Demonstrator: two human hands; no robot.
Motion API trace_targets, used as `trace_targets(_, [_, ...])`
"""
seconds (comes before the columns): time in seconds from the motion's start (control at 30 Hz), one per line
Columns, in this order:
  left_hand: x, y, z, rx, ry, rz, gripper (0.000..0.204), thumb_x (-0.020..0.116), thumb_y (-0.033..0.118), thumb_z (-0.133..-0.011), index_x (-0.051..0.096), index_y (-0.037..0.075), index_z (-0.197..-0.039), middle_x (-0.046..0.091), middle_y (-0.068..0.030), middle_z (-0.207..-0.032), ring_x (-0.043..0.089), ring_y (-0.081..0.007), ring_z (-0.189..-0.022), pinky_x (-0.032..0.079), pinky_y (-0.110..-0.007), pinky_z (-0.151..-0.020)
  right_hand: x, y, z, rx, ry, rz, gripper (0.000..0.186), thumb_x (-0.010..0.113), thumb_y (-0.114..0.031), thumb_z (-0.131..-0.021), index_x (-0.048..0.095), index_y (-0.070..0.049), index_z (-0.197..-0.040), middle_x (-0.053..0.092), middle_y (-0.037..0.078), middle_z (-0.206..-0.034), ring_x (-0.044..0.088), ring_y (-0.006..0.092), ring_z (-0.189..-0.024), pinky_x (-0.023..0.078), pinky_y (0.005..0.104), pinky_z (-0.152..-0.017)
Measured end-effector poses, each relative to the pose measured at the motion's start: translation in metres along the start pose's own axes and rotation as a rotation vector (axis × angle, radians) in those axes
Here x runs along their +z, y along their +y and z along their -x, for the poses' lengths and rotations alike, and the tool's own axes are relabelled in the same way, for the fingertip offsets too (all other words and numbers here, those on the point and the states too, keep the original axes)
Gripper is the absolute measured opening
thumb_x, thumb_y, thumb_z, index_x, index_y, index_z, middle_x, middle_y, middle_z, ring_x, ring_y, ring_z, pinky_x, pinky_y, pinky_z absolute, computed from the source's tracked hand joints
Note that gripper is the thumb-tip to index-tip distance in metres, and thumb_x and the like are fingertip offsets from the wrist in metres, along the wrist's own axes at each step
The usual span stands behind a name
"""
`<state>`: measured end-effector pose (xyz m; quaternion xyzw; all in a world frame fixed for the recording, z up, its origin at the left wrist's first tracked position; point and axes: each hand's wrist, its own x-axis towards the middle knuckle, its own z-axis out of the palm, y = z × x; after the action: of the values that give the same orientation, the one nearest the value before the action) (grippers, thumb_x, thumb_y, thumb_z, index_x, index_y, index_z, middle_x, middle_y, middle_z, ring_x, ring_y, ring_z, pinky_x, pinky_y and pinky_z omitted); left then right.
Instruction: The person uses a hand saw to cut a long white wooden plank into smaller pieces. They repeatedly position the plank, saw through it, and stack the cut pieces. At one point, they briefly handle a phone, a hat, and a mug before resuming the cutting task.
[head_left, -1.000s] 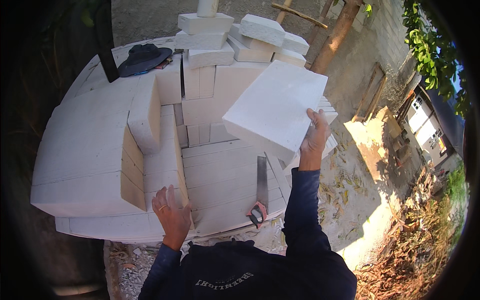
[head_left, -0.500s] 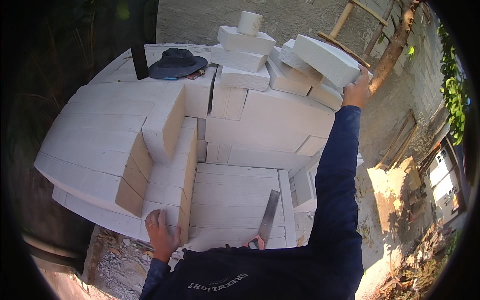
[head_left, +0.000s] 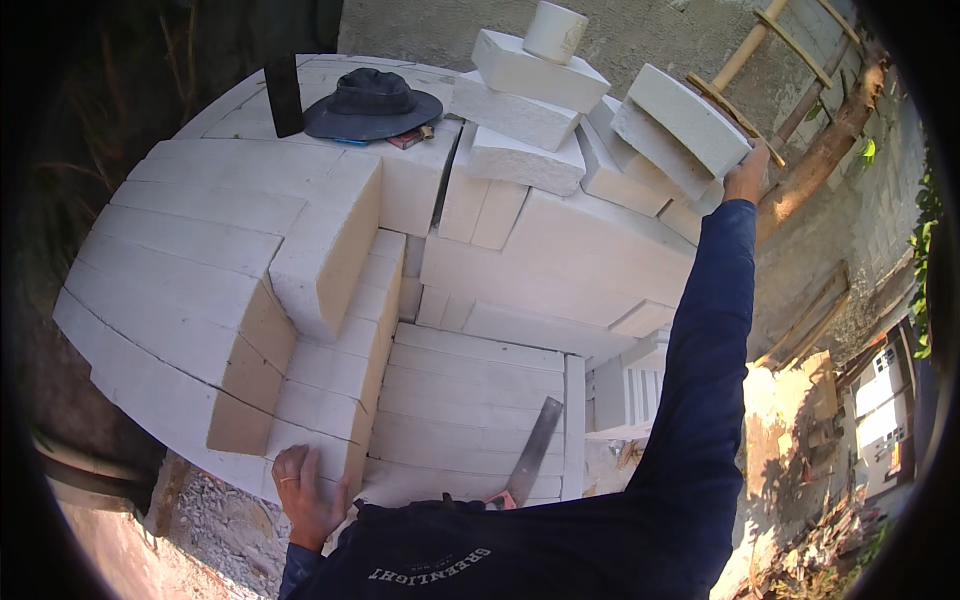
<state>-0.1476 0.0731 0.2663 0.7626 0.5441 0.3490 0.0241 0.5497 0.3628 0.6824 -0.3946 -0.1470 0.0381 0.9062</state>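
Note:
At the far right of the stack, my right hand [head_left: 746, 178] grips the end of a white lightweight block [head_left: 692, 112], which is tilted over rougher block pieces [head_left: 650, 150]. My right arm is stretched out to reach it. My left hand [head_left: 308, 493] rests with fingers apart on the near edge of the lower white blocks [head_left: 322, 402], holding nothing. A hand saw [head_left: 537, 445] with a grey blade and red handle lies on the flat block layer in front of my body; my shirt partly hides its handle.
A white cup [head_left: 556, 32] stands on piled block pieces [head_left: 540, 75] at the back. A dark brimmed hat [head_left: 370, 104] lies on the blocks, left of them. A wooden ladder [head_left: 745, 55] and a tree trunk [head_left: 830, 140] are at the far right. Rubble [head_left: 225, 520] covers the ground lower left.
The view has shifted, so the stack sits further left and the cup further right. The block in my right hand has tilted more steeply, showing a gap beneath it. My left hand stays on the block edge.

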Motion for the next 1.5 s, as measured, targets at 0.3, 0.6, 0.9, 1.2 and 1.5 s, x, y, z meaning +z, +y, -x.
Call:
trace_targets(0.3, [0.007, 0.0, -0.001, -0.01, 0.002, 0.024, 0.059, 0.079, 0.032, -0.082, 0.06, -0.004, -0.126, 0.057, -0.0235, -0.13, 0.051, -0.0473, -0.123, 0.04, -0.061, -0.106, 0.013, -0.001, -0.08, -0.208, -0.114, 0.836, 0.064, 0.068, -0.04, -0.088, 0.065, 0.007, -0.131, 0.066, 0.022, -0.133, 0.062, 0.0325, -0.126, 0.046, 0.0433, -0.108])
trace_targets(0.6, [-0.003, -0.004, -0.004, 0.001, 0.062, 0.114, 0.053, 0.083, 0.024, -0.075, 0.065, 0.0, -0.118, 0.059, -0.0214, -0.125, 0.056, -0.0436, -0.118, 0.041, -0.059, -0.107, -0.023, 0.007, 0.235, -0.835, -0.294, 0.576, 0.055, 0.076, -0.032, -0.094, 0.066, 0.01, -0.127, 0.075, 0.021, -0.112, 0.074, 0.0289, -0.095, 0.057, 0.0369, -0.086])
trace_targets(0.9, [-0.005, -0.018, 0.004, 0.013, 0.107, 0.19, 0.045, 0.082, 0.022, -0.076, 0.066, -0.001, -0.11, 0.061, -0.0214, -0.121, 0.057, -0.0414, -0.116, 0.041, -0.057, -0.107, 0.015, 0.173, 0.551, 0.329, -1.073, 0.795, 0.13, 0.074, -0.073, -0.082, 0.013, 0.011, -0.161, 0.027, 0.031, -0.163, 0.033, 0.0402, -0.151, 0.04, 0.0476, -0.117])
trace_targets(1.2, [0.002, -0.025, 0.013, 0.062, 0.114, 0.238, 0.04, 0.08, 0.021, -0.078, 0.065, -0.002, -0.107, 0.059, -0.0227, -0.122, 0.056, -0.042, -0.118, 0.04, -0.058, -0.108, 0.035, 0.182, 0.595, -0.015, -1.071, 1.297, 0.121, 0.057, -0.077, -0.09, 0.012, 0.009, -0.162, 0.052, 0.037, -0.146, 0.053, 0.0484, -0.137, 0.042, 0.0524, -0.114])
trace_targets(1.5, [-0.002, -0.031, 0.016, 0.085, 0.105, 0.255, 0.039, 0.078, 0.02, -0.079, 0.063, -0.003, -0.107, 0.057, -0.0235, -0.125, 0.054, -0.0412, -0.122, 0.037, -0.06, -0.111, 0.029, 0.182, 0.584, -0.207, -1.107, 1.321, 0.12, 0.054, -0.083, -0.088, 0.027, 0.01, -0.158, 0.054, 0.036, -0.144, 0.054, 0.048, -0.135, 0.042, 0.0501, -0.114])
